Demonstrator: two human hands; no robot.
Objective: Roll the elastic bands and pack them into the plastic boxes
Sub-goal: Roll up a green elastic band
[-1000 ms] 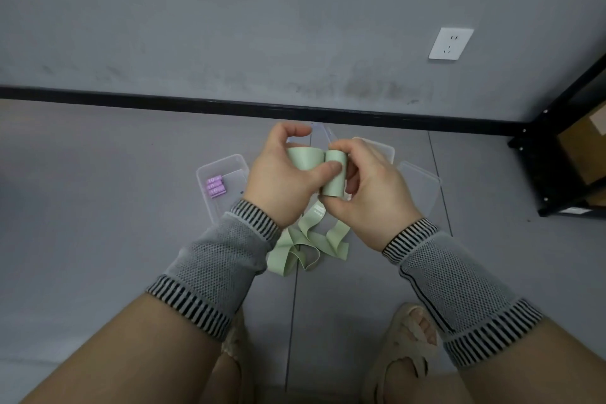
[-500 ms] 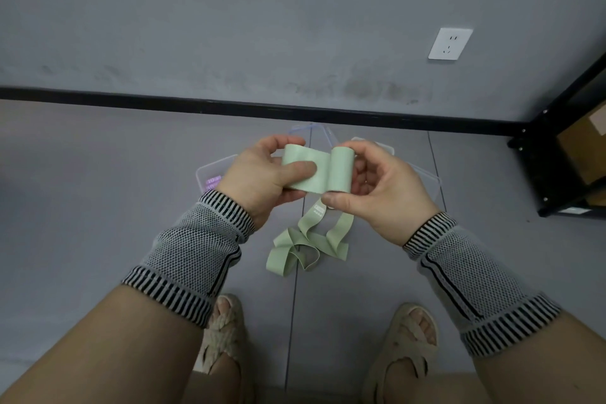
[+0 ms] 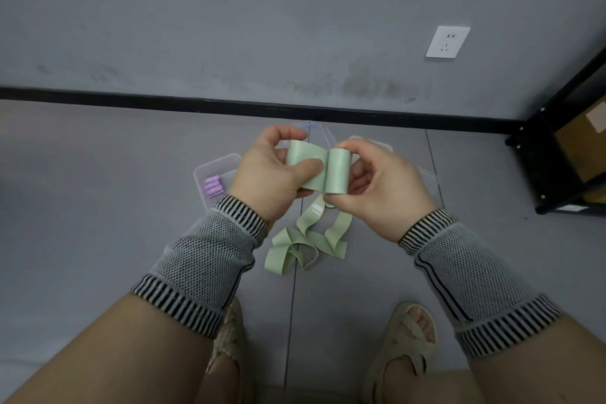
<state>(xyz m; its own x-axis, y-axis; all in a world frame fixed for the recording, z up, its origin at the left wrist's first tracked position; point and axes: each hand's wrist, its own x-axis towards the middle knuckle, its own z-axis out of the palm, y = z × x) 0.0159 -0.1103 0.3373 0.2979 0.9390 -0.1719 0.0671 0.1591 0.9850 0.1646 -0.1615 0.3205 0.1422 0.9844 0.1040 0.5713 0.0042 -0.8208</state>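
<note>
Clear plastic box (image 3: 210, 170) on the grey floor (image 3: 98, 207) out to the left of the grip, partly hidden behind the left wrist, with three purple rolled bands (image 3: 212, 186) lying side by side inside. Next, left hand (image 3: 269, 174) held up above the floor, thumb across the near face and fingers curled behind, pinching the flat unrolled stretch of the pale green elastic band (image 3: 306, 166). Immediately right of that pinch and joined to it, green roll (image 3: 338, 170) standing roughly upright, gripped by the right hand (image 3: 380, 185) with the thumb under its lower end and the fingers curled over its top and far side. Below the grip, loose green bands (image 3: 305, 244) lying in a tangled heap on the floor between the two forearms, apart from the hands. Behind the grip, more clear plastic boxes (image 3: 370, 141) showing past the knuckles, mostly covered by the hands, contents not visible. Grey mesh sleeves (image 3: 203, 259) with striped cuffs on both wrists; sandalled feet (image 3: 405, 341) nearer than the heap. Far right of the grip, white wall socket (image 3: 447, 42) up on the grey wall, then black shelf frame (image 3: 537, 167) with a cardboard box (image 3: 583, 144) on it at the edge
</note>
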